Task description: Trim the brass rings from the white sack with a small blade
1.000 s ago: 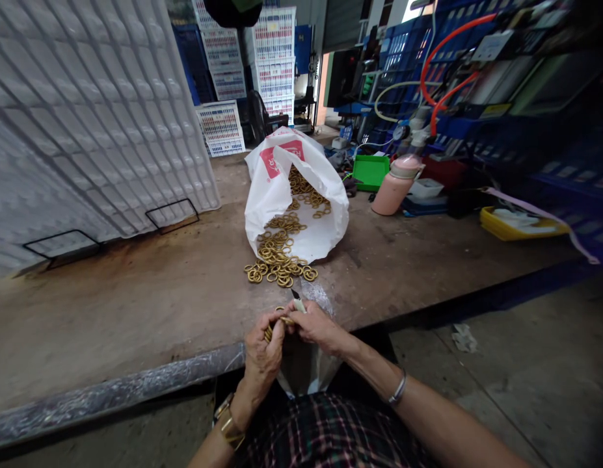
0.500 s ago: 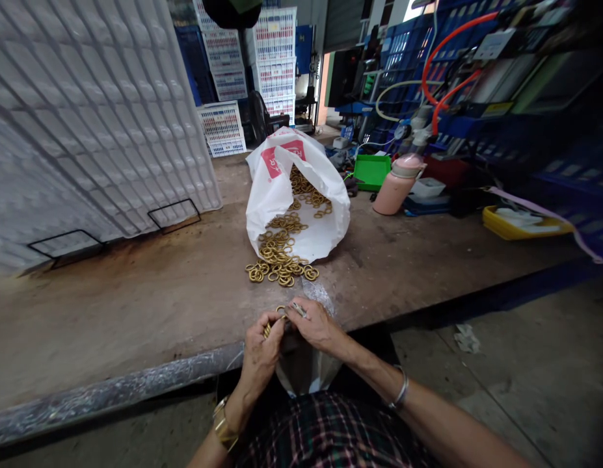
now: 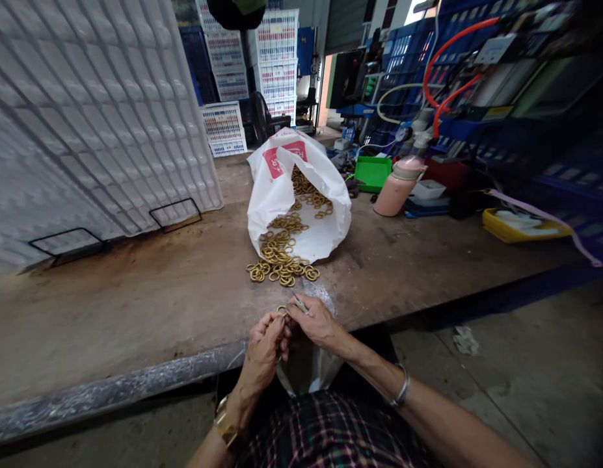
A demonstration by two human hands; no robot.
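Note:
A brass-coloured ring (image 3: 281,309) is pinched at the fingertips of my left hand (image 3: 262,344), above the front edge of the bench. My right hand (image 3: 322,328) meets it from the right, its fingers closed around a slim, pointed metal tool (image 3: 301,304). The tool's tip points up and left, apart from the ring; its exact kind is too small to tell. Just beyond both hands lies a heap of brass rings (image 3: 281,263), spilling from the mouth of a white plastic bag (image 3: 325,237) with red print. More rings show inside the bag.
White ribbed stacked trays (image 3: 110,130) rise at the left of the bench (image 3: 135,305). A pink bottle (image 3: 395,194), a green tray (image 3: 373,173) and a yellow tray (image 3: 523,231) stand to the right. Stacked crates (image 3: 276,71) fill the back.
My left hand has turned slightly, and the rings that showed in its curled fingers are now mostly hidden. The tool in my right hand has tilted, so its thin tip shows more.

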